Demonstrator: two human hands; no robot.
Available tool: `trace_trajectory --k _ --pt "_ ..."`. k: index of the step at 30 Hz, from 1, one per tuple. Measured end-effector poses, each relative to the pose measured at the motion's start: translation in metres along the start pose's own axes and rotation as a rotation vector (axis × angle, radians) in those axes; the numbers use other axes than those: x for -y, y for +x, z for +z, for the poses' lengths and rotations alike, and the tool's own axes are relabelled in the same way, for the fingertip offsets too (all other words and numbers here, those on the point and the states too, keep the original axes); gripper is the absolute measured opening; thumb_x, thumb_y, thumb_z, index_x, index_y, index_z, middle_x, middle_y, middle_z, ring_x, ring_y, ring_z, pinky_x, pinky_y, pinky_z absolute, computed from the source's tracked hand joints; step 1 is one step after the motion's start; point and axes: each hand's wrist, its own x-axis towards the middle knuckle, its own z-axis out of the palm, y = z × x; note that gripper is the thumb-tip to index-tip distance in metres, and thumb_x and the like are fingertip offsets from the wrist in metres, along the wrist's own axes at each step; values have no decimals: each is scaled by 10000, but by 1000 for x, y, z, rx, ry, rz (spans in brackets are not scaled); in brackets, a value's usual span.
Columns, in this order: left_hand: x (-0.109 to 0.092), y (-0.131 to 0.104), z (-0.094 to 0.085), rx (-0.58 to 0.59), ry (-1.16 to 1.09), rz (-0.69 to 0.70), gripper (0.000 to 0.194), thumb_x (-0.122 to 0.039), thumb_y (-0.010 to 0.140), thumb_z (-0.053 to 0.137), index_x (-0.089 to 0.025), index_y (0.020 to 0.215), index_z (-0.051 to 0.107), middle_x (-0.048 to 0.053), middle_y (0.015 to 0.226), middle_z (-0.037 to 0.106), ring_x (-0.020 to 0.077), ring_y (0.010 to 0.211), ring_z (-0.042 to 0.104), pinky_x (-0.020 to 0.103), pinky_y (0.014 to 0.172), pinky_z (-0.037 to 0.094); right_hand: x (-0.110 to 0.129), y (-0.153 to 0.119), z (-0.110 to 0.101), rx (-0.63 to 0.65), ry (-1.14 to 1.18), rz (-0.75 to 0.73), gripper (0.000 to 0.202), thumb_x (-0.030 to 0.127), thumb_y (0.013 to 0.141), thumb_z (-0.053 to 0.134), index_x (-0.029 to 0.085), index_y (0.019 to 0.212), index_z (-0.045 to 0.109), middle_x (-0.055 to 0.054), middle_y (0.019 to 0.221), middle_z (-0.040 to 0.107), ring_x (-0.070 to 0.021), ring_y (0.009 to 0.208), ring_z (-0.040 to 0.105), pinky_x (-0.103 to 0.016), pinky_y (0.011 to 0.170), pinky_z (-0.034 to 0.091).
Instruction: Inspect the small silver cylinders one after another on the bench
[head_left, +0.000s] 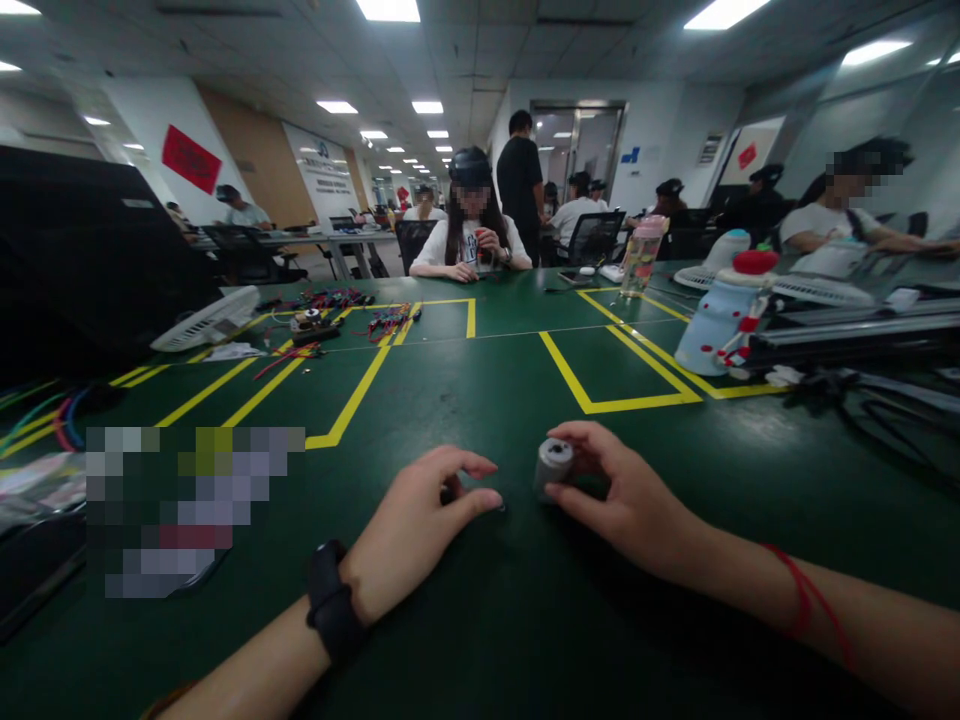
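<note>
My right hand (619,490) holds a small silver-grey metal cylinder (553,468) between thumb and fingers. It stands roughly upright, and its top face shows a few dark holes; it looks like a small motor. To its left, my left hand (424,520) has thumb and forefinger apart, with nothing visible between them. By the left thumb tip a tiny shiny piece (501,507) lies on the green tabletop (480,620), too small to name. The other left fingers are partly hidden beneath the hand.
A phone-like blurred object (195,510) lies left. Wired parts (311,325) and a white fan (206,318) stand beyond it. At right are a blue bottle (709,325), a clear bottle (643,258) and black cables (885,400). A person (472,230) sits opposite.
</note>
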Motion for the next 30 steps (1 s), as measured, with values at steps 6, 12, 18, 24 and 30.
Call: trace_trajectory --k 6,12,18,24,30 --pt "46 -22 -50 -150 -40 -191 355 -527 851 536 -247 1004 692 16 867 711 220 806 646 310 711 488 -64 -16 -116 -384 -376 251 654 513 787 593 162 1315 434 -130 1108 588 -189 860 599 -341 739 500" --pt "85 -31 -52 -236 -116 -362 425 -579 835 537 -218 1009 677 3 765 671 195 722 615 285 643 462 -139 -52 -221 -560 -825 484 670 588 794 508 120 1272 472 -237 1044 562 -272 777 589 -405 616 438" --pt "75 -31 -48 -231 -80 -339 406 -567 825 555 -225 992 695 -11 714 654 199 722 612 266 602 433 -154 -56 -247 -496 -930 553 666 572 798 490 78 1244 468 -267 988 572 -264 713 592 -396 624 451" --pt "73 -35 -46 -220 -64 -329 377 -563 848 530 -250 983 690 -29 708 622 178 694 586 250 591 411 -97 -36 -176 -559 -1176 199 682 533 816 512 100 1337 430 -289 1328 408 -434 1272 355 -566 944 327" --pt "68 -35 -44 -188 -48 -319 357 -547 844 541 -239 945 689 -5 801 681 202 760 613 278 671 443 -4 6 -45 349 -450 -186 435 452 829 588 255 1216 611 -60 1163 599 -171 1011 573 -329 884 458"
